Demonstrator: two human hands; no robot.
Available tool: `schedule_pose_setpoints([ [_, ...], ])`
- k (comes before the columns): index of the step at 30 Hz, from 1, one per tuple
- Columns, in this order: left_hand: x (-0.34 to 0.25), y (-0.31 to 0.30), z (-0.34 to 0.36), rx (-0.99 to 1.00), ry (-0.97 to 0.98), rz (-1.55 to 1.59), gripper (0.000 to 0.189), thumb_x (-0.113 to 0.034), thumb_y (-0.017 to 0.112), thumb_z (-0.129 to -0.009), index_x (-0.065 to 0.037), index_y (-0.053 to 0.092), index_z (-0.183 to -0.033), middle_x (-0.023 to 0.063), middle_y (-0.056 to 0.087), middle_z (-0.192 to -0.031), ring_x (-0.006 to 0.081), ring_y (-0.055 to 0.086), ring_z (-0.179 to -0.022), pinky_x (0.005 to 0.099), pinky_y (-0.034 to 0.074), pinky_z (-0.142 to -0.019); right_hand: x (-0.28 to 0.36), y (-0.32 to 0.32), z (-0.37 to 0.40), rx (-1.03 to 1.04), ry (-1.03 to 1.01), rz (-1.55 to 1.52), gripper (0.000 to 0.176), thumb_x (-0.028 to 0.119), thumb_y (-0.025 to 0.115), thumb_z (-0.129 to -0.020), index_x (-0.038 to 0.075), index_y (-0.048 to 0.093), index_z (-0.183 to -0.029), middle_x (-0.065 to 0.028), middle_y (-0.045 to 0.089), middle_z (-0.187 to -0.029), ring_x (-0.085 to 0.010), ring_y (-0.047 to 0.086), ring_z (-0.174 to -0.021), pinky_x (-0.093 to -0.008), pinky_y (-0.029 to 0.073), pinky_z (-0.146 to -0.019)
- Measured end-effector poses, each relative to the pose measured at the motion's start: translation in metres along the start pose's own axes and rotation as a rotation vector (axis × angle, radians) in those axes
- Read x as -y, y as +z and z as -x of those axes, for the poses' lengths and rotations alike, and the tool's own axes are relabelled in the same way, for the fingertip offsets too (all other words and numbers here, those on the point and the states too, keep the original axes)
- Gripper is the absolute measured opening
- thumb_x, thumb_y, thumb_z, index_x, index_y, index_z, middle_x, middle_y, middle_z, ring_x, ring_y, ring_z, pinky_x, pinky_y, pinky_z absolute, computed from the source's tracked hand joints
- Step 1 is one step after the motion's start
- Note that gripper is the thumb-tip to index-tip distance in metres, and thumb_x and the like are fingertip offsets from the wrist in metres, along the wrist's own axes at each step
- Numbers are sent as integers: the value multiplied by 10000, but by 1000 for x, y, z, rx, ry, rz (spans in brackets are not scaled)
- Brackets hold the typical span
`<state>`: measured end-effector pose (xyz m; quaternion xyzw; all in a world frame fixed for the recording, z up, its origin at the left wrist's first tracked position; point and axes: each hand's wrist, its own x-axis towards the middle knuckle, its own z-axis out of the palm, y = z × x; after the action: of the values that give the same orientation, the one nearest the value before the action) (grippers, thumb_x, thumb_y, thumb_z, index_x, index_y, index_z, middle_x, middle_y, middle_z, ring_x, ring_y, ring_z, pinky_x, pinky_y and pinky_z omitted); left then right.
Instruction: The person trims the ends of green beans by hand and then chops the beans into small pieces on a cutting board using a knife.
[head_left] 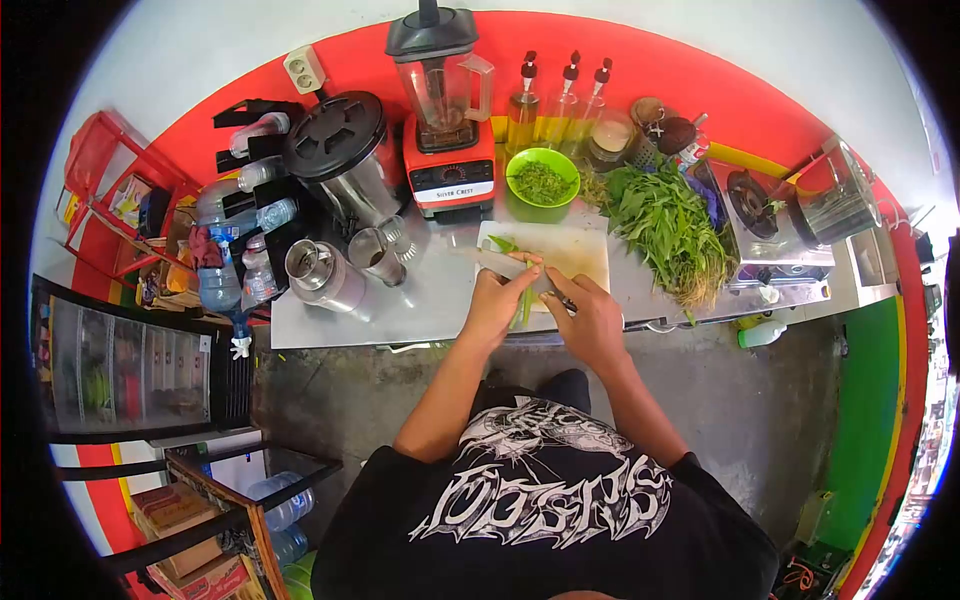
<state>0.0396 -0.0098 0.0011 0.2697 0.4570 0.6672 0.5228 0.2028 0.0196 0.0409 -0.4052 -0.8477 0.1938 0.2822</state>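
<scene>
Over a white cutting board point(590, 243) at the counter's front, my right hand point(588, 318) is closed round the handle of a knife point(502, 263), whose blade points left. My left hand point(496, 303) pinches a green leafy stem point(528, 300) beside the blade. A bit of green leaf point(503, 243) lies on the board's upper left. Just behind the board stands a bright green bowl point(543, 200) holding chopped greens. To the right, a large bunch of leafy greens point(665, 225) lies with its roots toward the front edge.
A red blender point(450, 165), a steel container with a black lid point(350, 180), a steel milk can point(325, 275) and a metal cup point(377, 255) stand left. Oil bottles point(522, 115) line the back. A stove point(765, 220) with a steel pot point(838, 200) is at right.
</scene>
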Motion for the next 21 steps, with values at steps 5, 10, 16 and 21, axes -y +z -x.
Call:
schedule_pose_setpoints([
  [5, 4, -3, -1, -11, -32, -19, 135, -74, 700, -908, -35, 704, -1037, 46, 680, -1028, 125, 601, -951, 289, 468, -857, 3, -1, -1, 66, 43, 15, 372, 270, 713, -903, 125, 695, -1245, -106, 627, -828, -322, 639, -715, -423, 501, -625],
  [10, 18, -6, -7, -64, -67, 4, 165, -123, 729, -905, -37, 723, -1046, 39, 699, -1025, 115, 612, -948, 286, 480, -829, -8, 7, -3, 106, 84, -3, 374, 272, 703, -909, 109, 693, -1246, -126, 645, -857, -340, 650, -762, -428, 505, -665],
  [16, 46, -31, -27, -123, -252, -216, 227, -178, 732, -943, 47, 711, -923, 68, 703, -826, 119, 633, -705, 251, 508, -665, -31, 19, -2, 123, 158, 46, 383, 285, 700, -911, 106, 689, -1250, -132, 651, -849, -350, 651, -764, -443, 505, -674],
  [21, 48, -30, -28, -104, -295, -151, 211, -148, 730, -940, 61, 720, -911, 84, 706, -809, 115, 633, -691, 250, 508, -639, -57, 30, 6, -8, 144, 28, 330, 217, 690, -919, 108, 671, -1229, -143, 638, -811, -339, 643, -728, -438, 496, -656],
])
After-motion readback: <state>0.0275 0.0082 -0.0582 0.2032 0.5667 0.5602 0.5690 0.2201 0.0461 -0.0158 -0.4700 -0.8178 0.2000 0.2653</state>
